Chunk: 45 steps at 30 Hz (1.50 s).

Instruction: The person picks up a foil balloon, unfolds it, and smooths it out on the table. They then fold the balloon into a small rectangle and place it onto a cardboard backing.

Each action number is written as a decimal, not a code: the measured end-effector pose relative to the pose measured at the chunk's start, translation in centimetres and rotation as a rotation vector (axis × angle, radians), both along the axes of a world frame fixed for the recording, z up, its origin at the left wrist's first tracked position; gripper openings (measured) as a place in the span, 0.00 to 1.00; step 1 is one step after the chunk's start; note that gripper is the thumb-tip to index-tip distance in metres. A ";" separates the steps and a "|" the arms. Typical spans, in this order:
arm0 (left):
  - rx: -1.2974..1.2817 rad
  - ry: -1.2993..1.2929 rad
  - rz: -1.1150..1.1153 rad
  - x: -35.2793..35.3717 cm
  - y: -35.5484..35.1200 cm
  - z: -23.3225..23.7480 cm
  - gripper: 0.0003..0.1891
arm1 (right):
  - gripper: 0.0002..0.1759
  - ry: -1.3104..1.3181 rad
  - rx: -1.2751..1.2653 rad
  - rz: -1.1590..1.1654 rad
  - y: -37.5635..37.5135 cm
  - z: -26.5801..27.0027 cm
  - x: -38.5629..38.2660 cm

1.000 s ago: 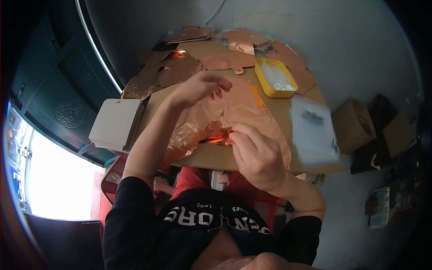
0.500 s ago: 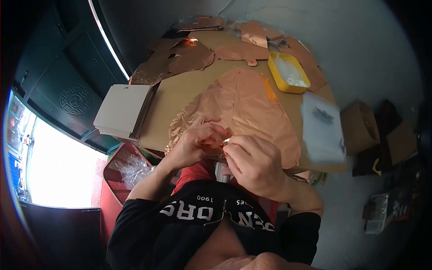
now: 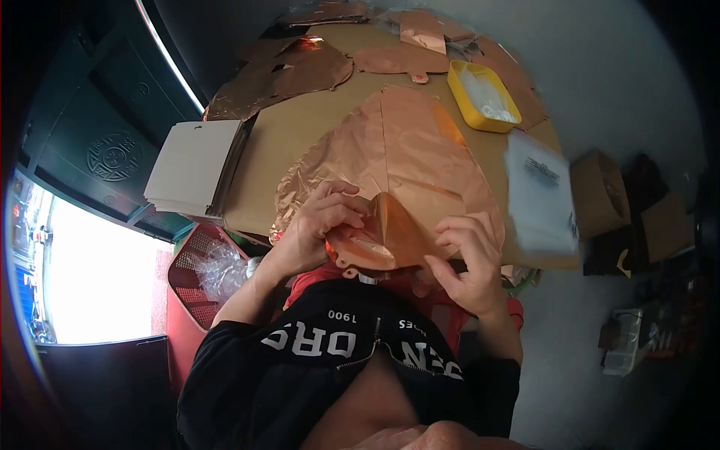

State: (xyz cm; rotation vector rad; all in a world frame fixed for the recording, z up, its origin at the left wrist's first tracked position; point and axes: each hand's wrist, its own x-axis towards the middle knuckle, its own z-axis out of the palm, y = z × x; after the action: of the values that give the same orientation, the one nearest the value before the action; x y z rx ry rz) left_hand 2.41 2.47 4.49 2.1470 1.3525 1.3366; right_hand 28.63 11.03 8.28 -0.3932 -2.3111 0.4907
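A flat copper-coloured foil balloon (image 3: 424, 150) lies over the table's near edge. Its near end is folded up, showing a shinier inner face and small tabs along the rim. My left hand (image 3: 324, 223) grips this folded part at its left side, the fingers curled over the foil. At the right of the fold is my right hand (image 3: 474, 262), thumb and fingers apart, the fingertips close to or lightly touching the foil. I see nothing held in it.
More copper foil pieces (image 3: 300, 71) lie along the table's far side. A yellow tray (image 3: 463, 107) holds clear plastic and white rings. White cards (image 3: 187, 165) are stacked at left, clear plastic bags (image 3: 536, 214) at right. A red basket (image 3: 184, 271) stands below left.
My hands were close together, the right pinching a small pale thing near the foil. The right hand has moved away to the right with its fingers spread, and the foil's near end now stands folded up.
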 end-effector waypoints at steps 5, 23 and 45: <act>0.021 0.010 0.037 0.1 0.0 -0.4 0.13 | 0.27 0.094 -0.024 0.024 -0.9 -2.3 -0.8; 0.057 0.027 0.060 0.4 0.1 -0.2 0.15 | 0.15 0.071 0.301 -0.028 -1.1 -3.2 -1.9; 0.070 0.024 0.068 0.9 0.2 0.2 0.12 | 0.07 0.088 0.483 -0.109 -2.2 -4.6 -2.4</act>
State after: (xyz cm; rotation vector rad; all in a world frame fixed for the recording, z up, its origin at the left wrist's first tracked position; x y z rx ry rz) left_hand 3.28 2.65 4.74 2.1868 1.4206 1.4079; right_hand 26.25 8.85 3.69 -0.2506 -2.2156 -0.1065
